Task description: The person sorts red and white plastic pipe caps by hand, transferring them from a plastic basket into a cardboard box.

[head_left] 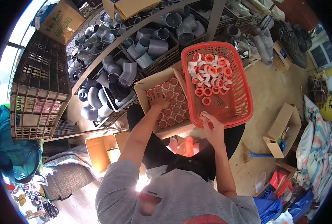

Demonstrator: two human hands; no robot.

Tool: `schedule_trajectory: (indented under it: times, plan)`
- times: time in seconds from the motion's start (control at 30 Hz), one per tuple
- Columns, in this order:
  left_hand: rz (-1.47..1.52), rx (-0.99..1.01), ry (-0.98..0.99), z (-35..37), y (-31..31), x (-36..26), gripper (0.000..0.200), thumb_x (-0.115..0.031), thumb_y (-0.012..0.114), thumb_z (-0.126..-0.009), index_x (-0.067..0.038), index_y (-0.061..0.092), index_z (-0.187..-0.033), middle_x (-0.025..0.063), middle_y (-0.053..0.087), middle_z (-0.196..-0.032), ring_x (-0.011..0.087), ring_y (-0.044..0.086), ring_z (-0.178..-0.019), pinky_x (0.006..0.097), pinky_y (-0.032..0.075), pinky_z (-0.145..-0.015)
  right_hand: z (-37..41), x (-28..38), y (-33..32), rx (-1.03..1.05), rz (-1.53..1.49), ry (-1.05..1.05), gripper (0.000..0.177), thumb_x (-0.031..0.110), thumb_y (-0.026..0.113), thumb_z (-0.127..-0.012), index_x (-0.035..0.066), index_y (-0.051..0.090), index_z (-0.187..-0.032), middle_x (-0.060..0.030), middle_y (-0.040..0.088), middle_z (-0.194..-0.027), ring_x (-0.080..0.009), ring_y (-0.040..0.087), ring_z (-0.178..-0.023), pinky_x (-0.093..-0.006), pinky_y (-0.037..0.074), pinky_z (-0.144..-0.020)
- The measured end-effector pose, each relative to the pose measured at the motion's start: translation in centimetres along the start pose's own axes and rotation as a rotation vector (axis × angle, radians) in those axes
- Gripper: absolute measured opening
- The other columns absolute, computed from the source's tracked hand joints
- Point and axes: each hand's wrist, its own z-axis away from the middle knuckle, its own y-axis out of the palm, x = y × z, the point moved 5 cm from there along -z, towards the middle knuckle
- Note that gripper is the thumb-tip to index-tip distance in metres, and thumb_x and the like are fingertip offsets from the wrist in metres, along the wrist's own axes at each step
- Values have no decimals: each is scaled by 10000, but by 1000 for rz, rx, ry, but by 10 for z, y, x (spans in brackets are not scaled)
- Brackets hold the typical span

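My left hand [158,100] reaches into a cardboard box [143,88], its fingers spread over small rolls of tape [176,109]. The rolls stand on end in rows, their orange-red rims facing up. At the near edge of the red plastic basket [245,89], my right hand [213,128] pinches a small whitish roll of tape [204,114], partly covered by the fingers. Inside the basket, a loose heap of white and orange tape rolls [211,71] fills the far part, and one roll [206,100] lies apart closer to my right hand.
Crates of grey pipe fittings [158,48] stand beyond the box behind a metal frame. A black crate [39,89] rises at the left. Another cardboard box [283,130] rests on the floor at right, beside a striped sheet [315,138]. Open cardboard [98,149] lies near my left knee.
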Motion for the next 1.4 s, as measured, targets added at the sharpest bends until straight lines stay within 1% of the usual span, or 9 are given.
schedule_trajectory:
  times: [0.47, 0.77, 0.83, 0.9, 0.97, 1.13, 1.23, 1.3, 1.4]
  plan:
    - [11, 87, -3, 4, -10, 1, 969, -721, 451, -963, -327, -80, -1672, 188, -110, -1737, 442, -47, -1595, 609, 134, -1271, -1, -2, 4, 42, 137, -13, 226, 36, 657, -978, -9, 712, -1192, -139, 771, -1102, -221, 761, -1003, -311, 576, -896]
    - [154, 27, 20, 14, -11, -1, 995, -675, 536, -943, -257, 26, -1688, 191, -36, -1744, 441, -25, -1598, 574, 108, -1279, 15, 4, -9, -39, -40, 85, 237, -6, 636, -960, 21, 716, -1181, -148, 761, -1103, -246, 750, -1067, -342, 577, -883]
    - [152, -34, 58, 3, 0, 2, 983, -665, 535, -947, -249, 42, -1688, 208, -30, -1739, 460, -42, -1591, 567, 130, -1280, 18, 15, -20, -104, 101, -139, 243, -24, 629, -956, 11, 717, -1180, -145, 758, -1132, -255, 746, -1076, -341, 570, -894]
    - [149, -97, 97, 3, 6, -2, 972, -654, 534, -950, -241, 57, -1689, 225, -25, -1735, 479, -59, -1583, 559, 151, -1281, 24, 12, -31, -136, 84, -57, 235, -22, 630, -956, 7, 718, -1172, -146, 760, -1123, -248, 742, -1083, -340, 566, -899]
    - [297, -408, 317, 47, -10, -14, 855, -489, 639, -938, -206, 264, -1653, 256, 251, -1679, 453, 233, -1555, 516, 286, -1242, 29, 5, -42, -171, 64, 28, 227, -20, 631, -956, 3, 719, -1164, -148, 762, -1114, -241, 739, -1091, -339, 563, -903]
    - [629, -99, 461, 198, -40, -45, 608, -400, 660, -934, -67, 549, -1430, 244, 634, -1332, 400, 618, -1234, 470, 503, -1042, 16, 4, -50, -189, 92, 39, 225, 5, 640, -962, 4, 702, -1178, -155, 772, -1045, -243, 763, -983, -342, 575, -871]
    - [463, -7, 471, 226, 0, -45, 584, -367, 672, -919, -36, 562, -1387, 204, 649, -1316, 375, 621, -1219, 495, 471, -1071, -28, -4, -41, -136, 84, 39, 273, 31, 656, -958, 17, 680, -1230, -154, 772, -1033, -257, 770, -948, -349, 588, -844]
    - [206, -344, 639, 240, 21, -46, 573, -329, 677, -903, -31, 571, -1380, 166, 677, -1250, 347, 630, -1193, 522, 426, -1103, -72, -14, -32, -42, 173, 58, 256, 56, 675, -961, 42, 682, -1216, -129, 769, -1033, -204, 761, -950, -315, 581, -828]
    - [239, -424, 673, 230, 31, -42, 561, -306, 688, -881, -42, 580, -1364, 158, 679, -1204, 352, 625, -1174, 529, 404, -1102, -149, -76, -7, -19, 244, -21, 323, 143, 744, -913, 43, 684, -1215, -138, 767, -1033, -218, 758, -948, -343, 580, -830]
